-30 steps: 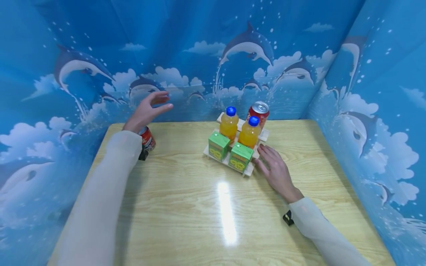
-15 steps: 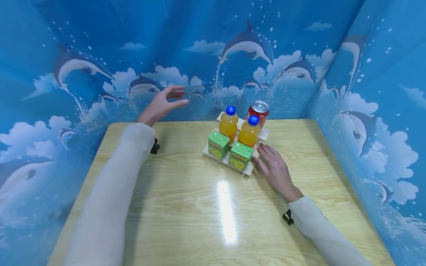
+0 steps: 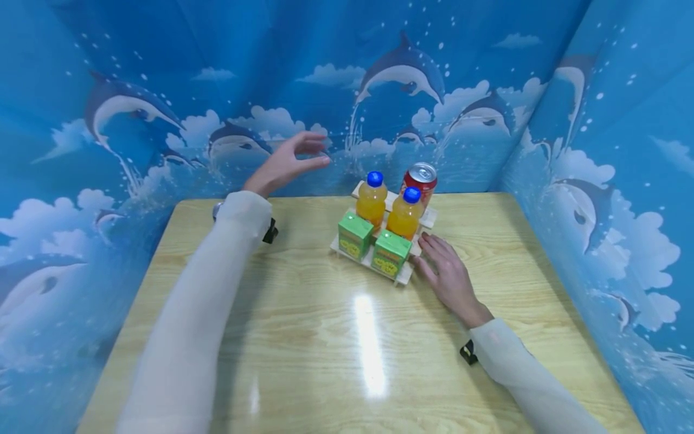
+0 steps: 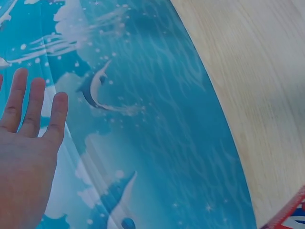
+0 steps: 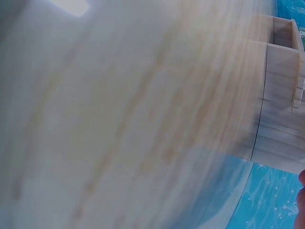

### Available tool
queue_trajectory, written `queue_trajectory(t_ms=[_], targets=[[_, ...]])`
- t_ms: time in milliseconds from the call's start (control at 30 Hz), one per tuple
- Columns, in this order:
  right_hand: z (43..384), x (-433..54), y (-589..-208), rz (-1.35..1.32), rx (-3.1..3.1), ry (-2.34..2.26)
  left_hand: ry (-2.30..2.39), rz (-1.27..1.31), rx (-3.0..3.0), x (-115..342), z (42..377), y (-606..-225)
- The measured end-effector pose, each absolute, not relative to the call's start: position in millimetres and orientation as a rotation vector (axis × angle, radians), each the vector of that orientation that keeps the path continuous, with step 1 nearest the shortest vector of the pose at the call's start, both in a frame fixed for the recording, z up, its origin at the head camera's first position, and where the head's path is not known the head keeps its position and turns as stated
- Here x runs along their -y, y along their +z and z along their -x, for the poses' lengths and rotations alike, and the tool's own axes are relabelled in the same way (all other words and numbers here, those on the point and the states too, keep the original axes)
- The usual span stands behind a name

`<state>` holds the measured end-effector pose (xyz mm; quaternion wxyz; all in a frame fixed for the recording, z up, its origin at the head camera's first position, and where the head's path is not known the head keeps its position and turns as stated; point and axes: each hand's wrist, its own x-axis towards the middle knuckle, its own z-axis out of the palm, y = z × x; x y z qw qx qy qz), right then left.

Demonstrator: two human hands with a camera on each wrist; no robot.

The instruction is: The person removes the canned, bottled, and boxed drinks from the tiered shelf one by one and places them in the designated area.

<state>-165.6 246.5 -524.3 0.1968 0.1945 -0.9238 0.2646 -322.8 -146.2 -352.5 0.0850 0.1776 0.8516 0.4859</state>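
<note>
Rack (image 3: pixel 404 276) beside my right hand (image 3: pixel 449 278)

My right fingers, loosely extended, appear to touch the rack's right end, just right of the frame's centre. My left hand (image 3: pixel 287 164), upper centre, holds nothing, thumb and fingers apart; from it the rack lies lower right, long axis slanting down rightward. I glimpse a red can (image 4: pixel 291 217), lower right in the left-wrist view.

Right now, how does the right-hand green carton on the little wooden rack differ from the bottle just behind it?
The green carton is boxy with a flat top; the bottle is rounded and ends in a blue cap. The carton is mostly green, while the bottle looks orange. The carton stands in the front row, the bottle behind it. Both stand upright on the wooden rack.
</note>
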Motion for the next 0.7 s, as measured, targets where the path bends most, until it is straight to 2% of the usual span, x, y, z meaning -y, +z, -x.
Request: queue_trajectory(t_ms=[700], targets=[[166.3, -247.6, -526.1, -0.557, 2.558, 0.75, 1.382, -0.687, -2.508, 94.0, 328.8, -331.4]])
